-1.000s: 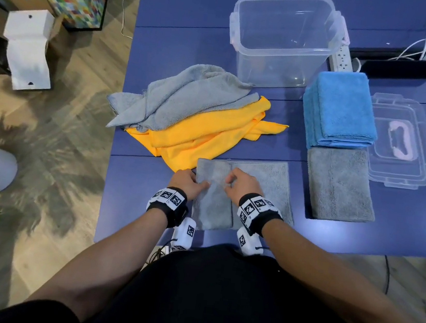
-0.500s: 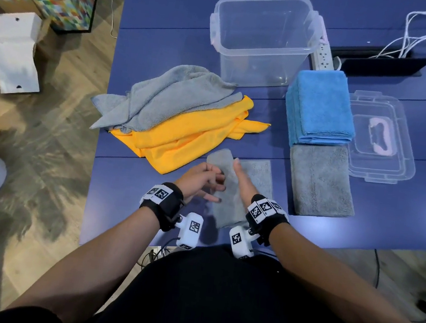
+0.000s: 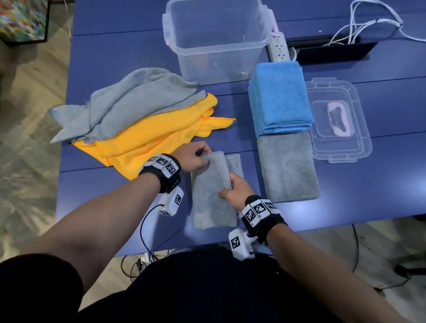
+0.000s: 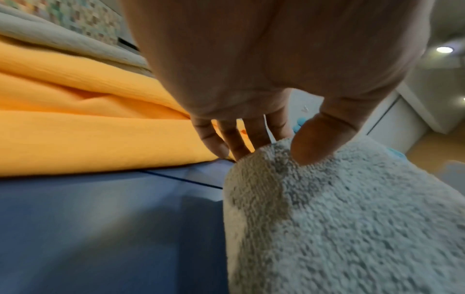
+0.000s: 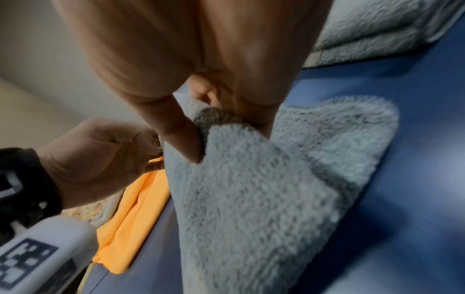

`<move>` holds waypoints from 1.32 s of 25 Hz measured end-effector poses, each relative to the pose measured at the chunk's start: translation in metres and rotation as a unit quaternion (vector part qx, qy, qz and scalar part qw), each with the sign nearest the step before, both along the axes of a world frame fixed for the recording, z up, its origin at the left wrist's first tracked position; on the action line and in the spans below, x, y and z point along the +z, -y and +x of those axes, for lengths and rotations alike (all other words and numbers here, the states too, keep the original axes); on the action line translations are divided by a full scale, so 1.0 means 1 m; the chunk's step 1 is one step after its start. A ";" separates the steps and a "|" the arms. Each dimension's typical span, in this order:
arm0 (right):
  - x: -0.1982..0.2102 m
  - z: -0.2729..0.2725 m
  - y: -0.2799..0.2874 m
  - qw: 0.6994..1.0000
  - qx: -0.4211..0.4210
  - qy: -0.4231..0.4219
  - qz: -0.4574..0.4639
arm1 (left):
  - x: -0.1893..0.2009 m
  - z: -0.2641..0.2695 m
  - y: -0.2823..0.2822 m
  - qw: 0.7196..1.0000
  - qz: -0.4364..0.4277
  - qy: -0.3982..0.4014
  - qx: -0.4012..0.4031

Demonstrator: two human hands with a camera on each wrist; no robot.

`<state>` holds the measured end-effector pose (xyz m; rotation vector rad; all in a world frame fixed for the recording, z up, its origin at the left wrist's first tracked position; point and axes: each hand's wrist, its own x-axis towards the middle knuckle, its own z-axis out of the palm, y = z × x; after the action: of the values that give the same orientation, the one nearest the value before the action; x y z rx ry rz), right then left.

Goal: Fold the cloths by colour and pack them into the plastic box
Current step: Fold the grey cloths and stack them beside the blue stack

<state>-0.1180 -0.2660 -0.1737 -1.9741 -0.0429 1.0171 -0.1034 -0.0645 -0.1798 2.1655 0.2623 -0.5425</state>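
box (image 3: 216, 26) behind | loose pile (image 3: 142, 114) left | folded stacks (image 3: 283, 132) right | lid (image 3: 354, 150) far right

Dim, bluish light is recorded throughout. Glare is seen on the blue table (image 3: 420, 186) near its right edge. Ceiling lamps (image 4: 444, 49) are visible overhead. Wide-angle bending is present at the edges. Both wrist views are softened by blur.

My left hand (image 4: 264, 65) pinches the far corner of the fluffy grey cloth (image 4: 347, 218), thumb on top. Beside it, the yellow cloth (image 4: 88, 123) lies bunched on the blue table (image 4: 100, 228).
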 end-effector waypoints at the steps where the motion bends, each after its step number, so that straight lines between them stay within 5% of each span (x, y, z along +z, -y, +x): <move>1: -0.001 0.001 0.007 1.000 -0.010 -0.004 -0.007 | -0.003 0.006 0.006 1.000 0.007 -0.008 -0.013; 7: -0.009 0.012 0.041 0.988 0.015 -0.039 -0.149 | -0.026 0.017 0.020 0.980 0.158 0.029 -0.119; 15: -0.007 0.019 0.054 0.970 0.039 0.015 -0.239 | -0.031 0.017 0.035 0.993 0.082 0.053 -0.070; 20: -0.009 0.021 0.052 0.968 0.063 -0.004 -0.244 | -0.036 0.022 0.034 0.978 0.154 0.026 -0.136; 26: 0.001 0.021 0.038 0.950 0.141 0.034 -0.277 | -0.043 0.010 0.009 0.965 0.253 0.011 -0.065; 33: 0.008 0.022 0.029 0.920 0.164 0.025 -0.355 | -0.046 0.003 0.025 0.970 0.225 0.071 -0.066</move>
<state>-0.0961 -0.2952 -0.1654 -2.7210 -0.0359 1.3223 -0.1008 -0.0892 -0.2263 2.6644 0.1751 -0.4262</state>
